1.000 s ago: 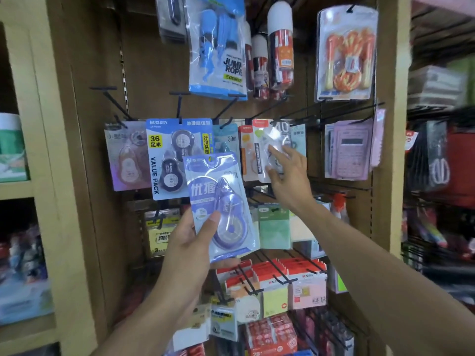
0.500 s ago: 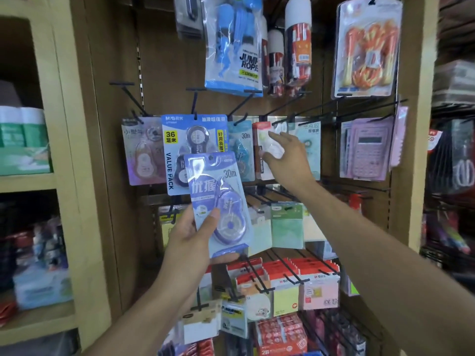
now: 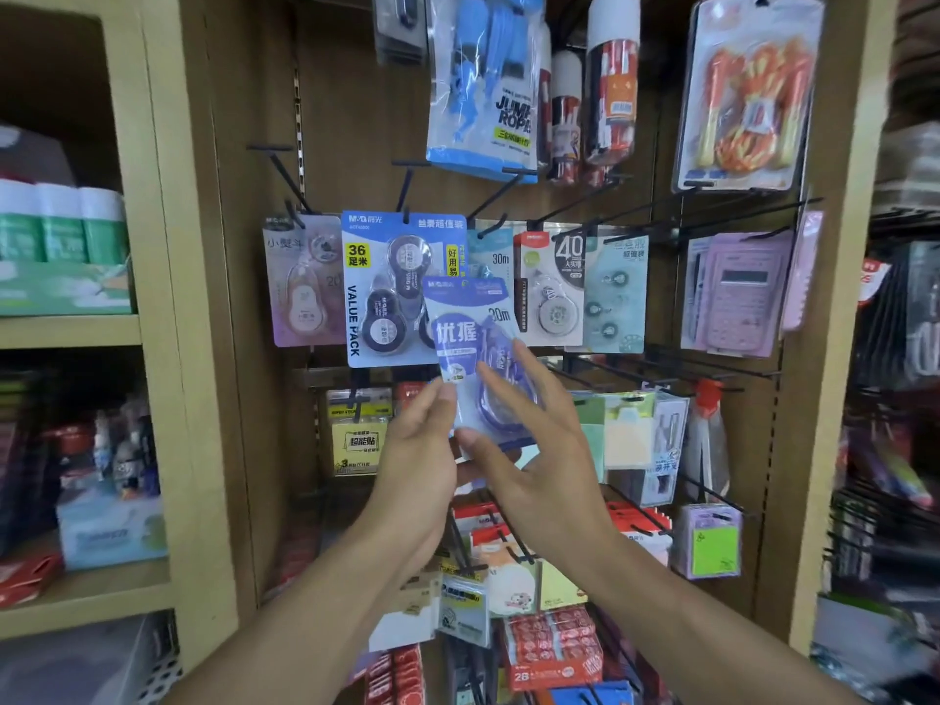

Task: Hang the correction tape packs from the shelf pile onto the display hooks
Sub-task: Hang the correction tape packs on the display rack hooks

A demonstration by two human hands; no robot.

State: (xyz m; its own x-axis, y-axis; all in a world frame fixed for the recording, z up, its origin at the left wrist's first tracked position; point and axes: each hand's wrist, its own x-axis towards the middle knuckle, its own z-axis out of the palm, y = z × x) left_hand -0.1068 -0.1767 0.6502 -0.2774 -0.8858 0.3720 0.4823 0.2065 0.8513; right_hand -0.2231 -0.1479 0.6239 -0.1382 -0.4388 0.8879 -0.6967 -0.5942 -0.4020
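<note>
A blue-purple correction tape pack (image 3: 465, 328) is held up in front of the hook row. My left hand (image 3: 414, 455) grips its lower left edge, thumb on the front. My right hand (image 3: 539, 450) lies over the blister on the lower right with straight fingers. Behind it, several correction tape packs hang on black display hooks (image 3: 407, 188): a pink pack (image 3: 302, 282), a blue value pack (image 3: 381, 297), a teal 30 m pack (image 3: 491, 249), a white 40 m pack (image 3: 552, 292) and a pale teal pack (image 3: 618, 292).
Jump rope packs (image 3: 483, 89) and an orange one (image 3: 747, 94) hang above. A purple calculator (image 3: 737, 297) hangs at the right. Sticky note packs (image 3: 508, 577) on long hooks jut out below my hands. A wooden post (image 3: 173, 297) separates a side shelf with green boxes (image 3: 61, 246).
My right hand has left the white hanging pack and come down onto the front of the pack in my left hand. That pack has shifted right and slightly up.
</note>
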